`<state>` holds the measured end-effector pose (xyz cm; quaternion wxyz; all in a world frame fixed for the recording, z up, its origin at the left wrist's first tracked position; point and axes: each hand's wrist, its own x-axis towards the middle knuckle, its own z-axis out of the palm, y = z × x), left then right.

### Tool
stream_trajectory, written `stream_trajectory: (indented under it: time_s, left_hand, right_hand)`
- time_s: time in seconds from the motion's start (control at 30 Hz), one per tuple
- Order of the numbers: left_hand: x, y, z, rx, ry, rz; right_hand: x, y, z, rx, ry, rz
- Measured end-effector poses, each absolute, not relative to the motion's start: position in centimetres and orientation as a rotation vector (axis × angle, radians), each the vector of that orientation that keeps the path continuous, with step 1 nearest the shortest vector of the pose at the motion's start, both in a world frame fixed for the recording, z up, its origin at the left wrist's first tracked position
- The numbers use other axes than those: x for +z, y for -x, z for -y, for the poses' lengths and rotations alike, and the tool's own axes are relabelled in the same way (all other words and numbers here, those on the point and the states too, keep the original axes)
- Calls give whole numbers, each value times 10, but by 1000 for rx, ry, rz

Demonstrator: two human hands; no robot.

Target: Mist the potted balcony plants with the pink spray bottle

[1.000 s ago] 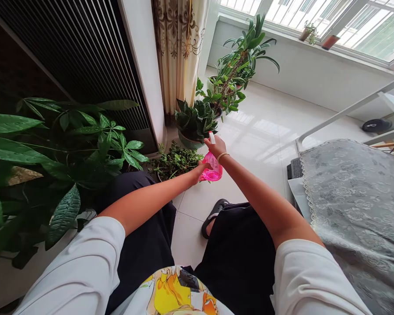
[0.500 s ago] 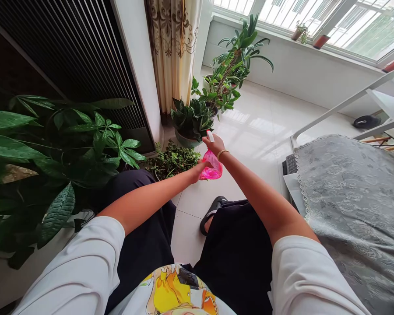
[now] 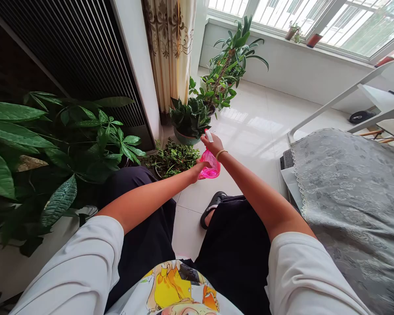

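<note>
A pink spray bottle [image 3: 211, 167] with a white nozzle is held out in front of me over the floor. My right hand [image 3: 212, 144] is closed round its neck and white trigger head, a thin band on the wrist. My left hand [image 3: 198, 169] is pressed against the bottle's pink body from the left. The nozzle points toward a low leafy potted plant [image 3: 174, 158] and a dark-leaved plant in a round pot [image 3: 188, 120] just beyond it.
Large-leaved plants [image 3: 49, 144] crowd the left side by a dark slatted panel [image 3: 72, 48]. Taller potted plants [image 3: 228, 72] stand near a curtain [image 3: 170, 43] and window. A grey lace-covered surface [image 3: 351, 197] lies at the right. White glossy tiles [image 3: 259, 127] spread ahead.
The view has shifted slightly, so plants and hands sit a little further left and up. Both hands keep the same hold on the pink bottle.
</note>
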<state>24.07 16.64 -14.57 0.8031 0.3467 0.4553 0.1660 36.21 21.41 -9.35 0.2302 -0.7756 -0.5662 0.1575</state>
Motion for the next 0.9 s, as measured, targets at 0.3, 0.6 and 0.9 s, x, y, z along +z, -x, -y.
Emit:
stream_trajectory:
  time_s: [0.3,0.6,0.9]
  left_hand:
    - [-130,-232,-149,318,-861,-943]
    - [-119,-229,-139,261,-1087,-938]
    - [-126,-229,-156,523,-798,-971]
  right_hand:
    - [-89,-365,-190,412,2118,1427]
    - [-78,-372,-183,488,1910,1454]
    - [-100,-374,-134,1080,1709,1074]
